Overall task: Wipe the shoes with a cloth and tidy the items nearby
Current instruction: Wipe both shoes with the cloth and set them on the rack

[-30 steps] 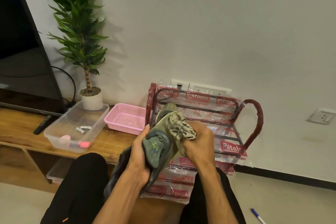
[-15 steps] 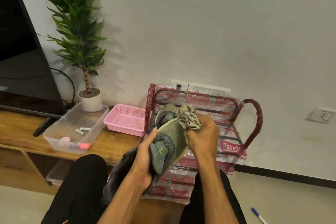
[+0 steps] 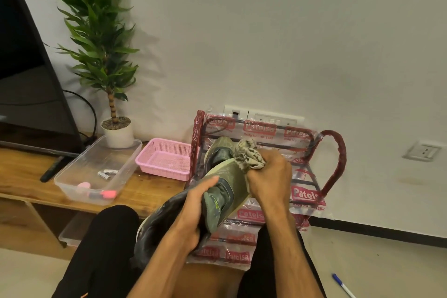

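Fingers [image 3: 257, 176] of the right hand [image 3: 269, 178] curl tightly round a crumpled beige patterned cloth [image 3: 249, 156], pressing it against the far end of an olive-green fabric sneaker [image 3: 232, 174]. The left hand [image 3: 193, 208] grips the sneaker's near end, thumb along its side, holding it tilted above the lap. Just behind stands a red metal shoe rack wrapped in printed plastic [image 3: 335, 152]. To its left, a pink plastic mesh basket [image 3: 157, 173] and a clear plastic tub [image 3: 72, 189] sit on a wooden bench [image 3: 24, 176].
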Tool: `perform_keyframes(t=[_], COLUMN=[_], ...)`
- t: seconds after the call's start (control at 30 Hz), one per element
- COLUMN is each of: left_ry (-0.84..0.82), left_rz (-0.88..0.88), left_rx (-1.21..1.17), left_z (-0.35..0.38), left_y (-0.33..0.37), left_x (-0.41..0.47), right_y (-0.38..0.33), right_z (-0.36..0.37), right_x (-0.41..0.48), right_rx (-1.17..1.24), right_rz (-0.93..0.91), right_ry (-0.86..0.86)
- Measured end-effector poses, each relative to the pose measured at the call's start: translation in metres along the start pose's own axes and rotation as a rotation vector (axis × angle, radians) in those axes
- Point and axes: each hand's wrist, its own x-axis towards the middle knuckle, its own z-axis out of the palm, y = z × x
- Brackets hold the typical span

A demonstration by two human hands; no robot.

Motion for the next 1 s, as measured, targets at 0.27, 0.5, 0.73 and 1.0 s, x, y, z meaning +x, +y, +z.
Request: perform_keyframes(t=[0.27,0.5,0.73,1.0], left_ry=[0.031,0.042,0.047,-0.005], left_rz=[-0.021,-0.005,0.039,-0.006], left_rx=[0.077,0.145,0.224,0.290], left_z=[-0.002,0.000,-0.001,-0.010], left_y=[-0.004,-0.005,-0.005,-0.004], left_x=[-0.004,-0.006,-0.005,-0.003], right_y=[-0.003,-0.001,-0.002,-0.001], right_z=[-0.004,-0.005,-0.005,-0.009], right_x=[0.005,-0.005,-0.002,-0.008], right_rx=[0.051,-0.017,0.039,0.080], right_rz=[0.101,0.016,0.028,0.078], right_ry=[-0.072,-0.253,0.054,-0.271])
